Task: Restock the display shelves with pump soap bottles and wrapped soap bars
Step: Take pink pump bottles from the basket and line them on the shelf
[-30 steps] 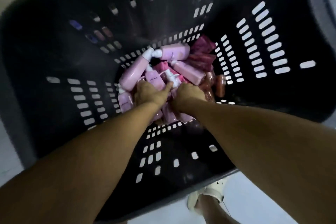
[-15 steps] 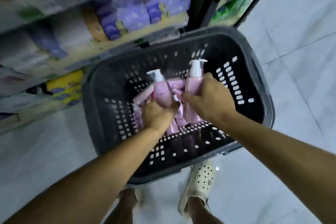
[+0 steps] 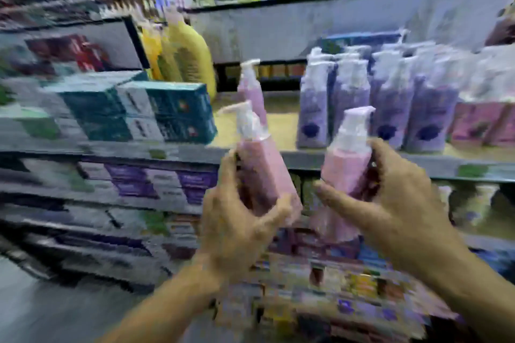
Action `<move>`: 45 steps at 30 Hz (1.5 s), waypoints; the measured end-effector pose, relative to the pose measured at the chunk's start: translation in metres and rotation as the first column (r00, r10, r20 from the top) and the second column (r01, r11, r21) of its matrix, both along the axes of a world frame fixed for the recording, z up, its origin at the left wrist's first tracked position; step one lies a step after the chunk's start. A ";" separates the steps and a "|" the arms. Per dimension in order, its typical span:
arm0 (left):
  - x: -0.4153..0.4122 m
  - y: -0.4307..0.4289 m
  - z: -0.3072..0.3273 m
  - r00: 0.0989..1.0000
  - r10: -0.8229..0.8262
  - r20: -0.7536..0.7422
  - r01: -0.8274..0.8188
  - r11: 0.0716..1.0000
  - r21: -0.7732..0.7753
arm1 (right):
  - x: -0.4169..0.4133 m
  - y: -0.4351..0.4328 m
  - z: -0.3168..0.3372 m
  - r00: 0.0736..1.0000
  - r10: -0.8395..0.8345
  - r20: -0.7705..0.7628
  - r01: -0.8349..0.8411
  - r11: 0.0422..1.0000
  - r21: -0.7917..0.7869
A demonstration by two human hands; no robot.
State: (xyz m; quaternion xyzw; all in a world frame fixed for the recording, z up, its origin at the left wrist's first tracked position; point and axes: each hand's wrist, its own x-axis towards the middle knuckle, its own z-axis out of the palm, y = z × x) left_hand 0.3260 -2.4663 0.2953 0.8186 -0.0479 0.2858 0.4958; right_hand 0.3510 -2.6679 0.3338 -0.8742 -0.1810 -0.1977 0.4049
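Now: left hand (image 3: 237,220), fingers (image 3: 227,172) curled round left pump bottle (image 3: 259,164); right hand (image 3: 390,203) likewise wrapped round right pump bottle (image 3: 345,164). Both held near upright, presumably to stand straight on the shelf (image 3: 281,131).

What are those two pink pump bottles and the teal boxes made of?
The left pink bottle and right pink bottle: probably smooth plastic, going by the moulded white pump tops. The teal boxes: probably printed cardboard, flat faces and sharp corners. Blur hides any gloss.
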 end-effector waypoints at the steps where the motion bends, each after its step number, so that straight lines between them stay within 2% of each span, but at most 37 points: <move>1: 0.010 0.018 0.025 0.998 0.045 0.045 -0.045 0.999 0.003 | 0.009 0.018 0.018 0.999 0.012 0.029 -0.012 1.000 0.012; 3: 0.026 0.046 0.058 0.986 0.143 0.081 -0.146 0.989 0.022 | 0.026 0.048 0.040 0.998 0.037 0.051 -0.038 0.999 0.020; 7: 0.069 0.089 0.088 0.967 0.255 -0.006 -0.254 0.965 0.071 | 0.070 0.100 0.057 0.998 0.031 0.061 -0.023 0.990 -0.141; 9: 0.095 0.101 0.100 0.955 0.297 0.015 -0.297 0.949 0.110 | 0.090 0.118 0.056 0.999 0.012 0.031 -0.006 0.983 -0.181; 13: 0.156 0.119 0.134 0.967 0.253 0.031 -0.251 0.927 0.280 | 0.121 0.135 0.054 0.994 -0.097 0.045 0.105 0.958 -0.267; 15: 0.183 0.120 0.147 0.963 0.269 -0.014 -0.240 0.880 0.410 | 0.132 0.140 0.052 0.987 -0.163 -0.006 0.153 0.940 -0.306; 17: 0.204 0.116 0.152 0.964 0.265 -0.034 -0.218 0.853 0.473 | 0.139 0.143 0.050 0.974 -0.220 -0.061 0.190 0.930 -0.316; 22: 0.245 0.112 0.148 0.966 0.200 -0.165 -0.095 0.866 0.491 | 0.153 0.149 0.049 0.952 -0.286 -0.113 0.252 0.936 -0.247; 28: 0.269 0.107 0.133 0.877 0.161 -0.452 0.100 0.860 0.501 | 0.160 0.153 0.047 0.941 -0.305 -0.144 0.280 0.945 -0.172; 32: 0.275 0.107 0.135 0.877 0.149 -0.457 0.118 0.855 0.505 | 0.161 0.154 0.045 0.941 -0.301 -0.155 0.276 0.947 -0.164; 36: 0.271 0.105 0.142 0.849 0.062 -0.525 0.191 0.890 0.414 | 0.162 0.153 0.044 0.941 -0.297 -0.164 0.276 0.951 -0.137; 43: 0.268 0.115 0.143 0.756 0.040 -0.653 0.239 0.912 0.332 | 0.153 0.151 0.038 0.942 -0.275 -0.195 0.271 0.961 -0.047; 45: 0.267 0.114 0.142 0.765 0.052 -0.642 0.251 0.894 0.371 | 0.149 0.148 0.038 0.939 -0.268 -0.216 0.270 0.963 -0.023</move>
